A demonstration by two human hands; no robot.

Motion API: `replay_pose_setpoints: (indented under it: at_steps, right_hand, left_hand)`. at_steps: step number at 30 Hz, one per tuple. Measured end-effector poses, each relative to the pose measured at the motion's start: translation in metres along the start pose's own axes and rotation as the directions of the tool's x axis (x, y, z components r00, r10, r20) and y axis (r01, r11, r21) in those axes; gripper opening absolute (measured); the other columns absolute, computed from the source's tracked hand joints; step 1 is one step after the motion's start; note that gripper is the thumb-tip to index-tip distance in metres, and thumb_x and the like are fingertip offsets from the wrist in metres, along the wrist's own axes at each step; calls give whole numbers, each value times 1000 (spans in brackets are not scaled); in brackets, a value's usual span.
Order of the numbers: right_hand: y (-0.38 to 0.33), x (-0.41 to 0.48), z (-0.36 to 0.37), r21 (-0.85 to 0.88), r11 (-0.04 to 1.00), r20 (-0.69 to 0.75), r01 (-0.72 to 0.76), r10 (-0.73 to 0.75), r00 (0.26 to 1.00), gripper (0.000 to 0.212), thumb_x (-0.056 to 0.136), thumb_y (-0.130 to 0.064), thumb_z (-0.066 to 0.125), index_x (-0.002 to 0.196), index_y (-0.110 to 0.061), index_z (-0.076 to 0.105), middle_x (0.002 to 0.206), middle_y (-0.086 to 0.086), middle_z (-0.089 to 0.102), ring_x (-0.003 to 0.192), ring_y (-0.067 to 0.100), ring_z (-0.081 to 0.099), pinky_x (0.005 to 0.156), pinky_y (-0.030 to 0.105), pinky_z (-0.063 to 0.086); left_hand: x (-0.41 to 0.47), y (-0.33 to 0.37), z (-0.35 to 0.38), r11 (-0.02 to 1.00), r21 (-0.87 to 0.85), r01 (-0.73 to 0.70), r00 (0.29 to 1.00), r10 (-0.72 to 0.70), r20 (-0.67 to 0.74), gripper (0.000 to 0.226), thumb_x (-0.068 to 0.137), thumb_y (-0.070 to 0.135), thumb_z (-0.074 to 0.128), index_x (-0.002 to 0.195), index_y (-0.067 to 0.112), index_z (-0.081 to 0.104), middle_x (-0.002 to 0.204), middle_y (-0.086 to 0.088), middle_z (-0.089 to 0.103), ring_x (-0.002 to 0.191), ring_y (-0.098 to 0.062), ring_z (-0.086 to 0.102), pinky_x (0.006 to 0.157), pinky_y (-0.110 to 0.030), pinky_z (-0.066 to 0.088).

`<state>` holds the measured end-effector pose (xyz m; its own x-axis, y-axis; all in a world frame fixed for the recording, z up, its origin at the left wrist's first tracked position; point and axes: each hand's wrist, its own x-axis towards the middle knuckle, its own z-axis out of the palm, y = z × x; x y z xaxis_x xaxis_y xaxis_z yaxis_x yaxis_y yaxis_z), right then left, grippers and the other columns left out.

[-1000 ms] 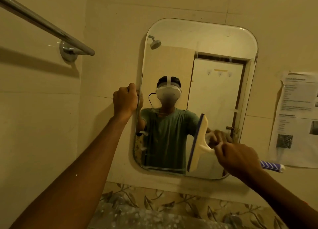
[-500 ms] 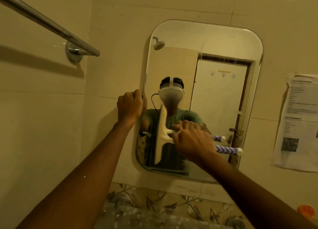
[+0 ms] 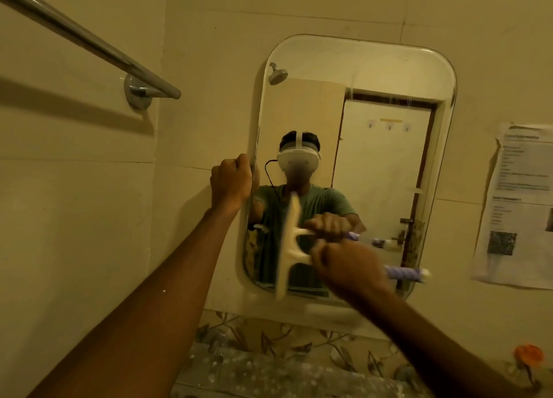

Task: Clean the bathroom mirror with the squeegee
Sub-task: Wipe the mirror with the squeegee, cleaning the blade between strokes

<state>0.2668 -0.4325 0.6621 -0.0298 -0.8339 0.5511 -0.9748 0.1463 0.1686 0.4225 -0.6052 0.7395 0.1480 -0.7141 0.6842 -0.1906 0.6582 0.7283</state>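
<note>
The wall (image 3: 209, 53) is tiled, beige, and it fills most of the view behind both hands. The mirror (image 3: 374, 77) hangs on it, upright w/ rounded corners; it sits just right of the left hand and behind the right hand. In the glass there is the reflection of a person in a green shirt w/ a white headset, also a door and a shower head.

The rail (image 3: 89, 42) is metal, up and far to the left of the left hand, fixed to the wall by a round mount. The paper (image 3: 520, 206) w/ printed text is stuck on the wall to the right of the right hand, well apart from the mirror edge.

The left hand (image 3: 230, 182) is closed as a fist around the left edge of the mirror, approx. at mid height. The right hand (image 3: 350, 269) is closed around the handle of the squeegee (image 3: 288, 248), in front of the lower part of the mirror. The blade is white, nearly vertical, left of the right hand and below-right of the left hand; it is blurred, so I cannot tell if it touches the glass. The handle end, w/ purple stripes, sticks out to the right of the fist.

A small orange thing (image 3: 528, 355) is low, right of the right arm; too blurred to identify.
</note>
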Motion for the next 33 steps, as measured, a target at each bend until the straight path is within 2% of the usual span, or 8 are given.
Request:
replay_pose_setpoints:
  at_steps: [5,13,20,23,25,27,29,33]
  right_hand:
    - [-62,34,32,-56,996,-10,62,-63,998,46,100,-43,28,80,-20,63,66,-2,52,53,14,47,48,29,38]
    - [25,-6,53,-31,998,38,-62,64,997,39,99,-44,24,108,-24,57,124,6,59,85,15,63,61,27,51]
    - [46,-36,51,-26,985,51,-168,169,984,42,101,-43,27,64,-30,39,60,-8,46,51,3,47,49,15,36]
    - [0,-21,62,88,996,66,-21,16,998,40,101,-42,25,73,-26,49,62,-5,50,53,9,49,60,26,51]
    - [-28,-6,71,54,998,14,43,-44,999,47,102,-42,23,70,-23,52,56,-5,45,50,14,48,55,31,46]
    - [-36,4,74,-7,999,-13,37,-37,999,48,101,-42,24,65,-22,50,55,-6,43,46,13,43,48,27,36]
    - [-19,2,72,-18,1000,17,4,-4,1000,45,101,-42,26,68,-24,50,61,-4,46,48,10,40,49,27,34]
    - [47,-28,60,13,992,110,-125,123,986,39,100,-43,27,83,-25,57,81,-5,59,73,15,60,67,28,50]
  left_hand:
    - [-1,3,0,1000,10,14,1000,-14,18,44,98,28,32,71,3,57,88,-19,63,92,-28,52,74,-34,39]
    - [-5,4,-3,999,-33,17,1000,-17,1,47,96,28,33,56,10,50,66,-11,57,83,-35,59,73,-45,50]
    - [-26,-15,-4,998,-15,58,998,-58,27,47,97,26,34,70,-3,60,73,-20,63,76,-31,58,74,-43,49]
    - [-28,-18,-3,998,-16,61,998,-61,5,48,97,25,34,74,-6,63,74,-21,63,70,-24,55,69,-42,45]
    - [-29,-18,-1,998,-17,53,999,-53,-3,48,97,24,34,68,-2,61,69,-17,61,63,-18,51,65,-36,46]
    - [-34,-16,1,999,-6,51,998,-51,-32,47,99,21,34,56,10,49,58,-6,49,56,-10,42,56,-9,39]
    - [-39,-14,3,999,23,40,997,-39,-69,47,100,17,33,53,18,39,56,4,37,55,-2,30,49,1,31]
    - [-41,-15,8,998,51,42,991,-35,-125,40,100,17,33,66,7,52,56,3,38,54,-7,32,47,-13,29]
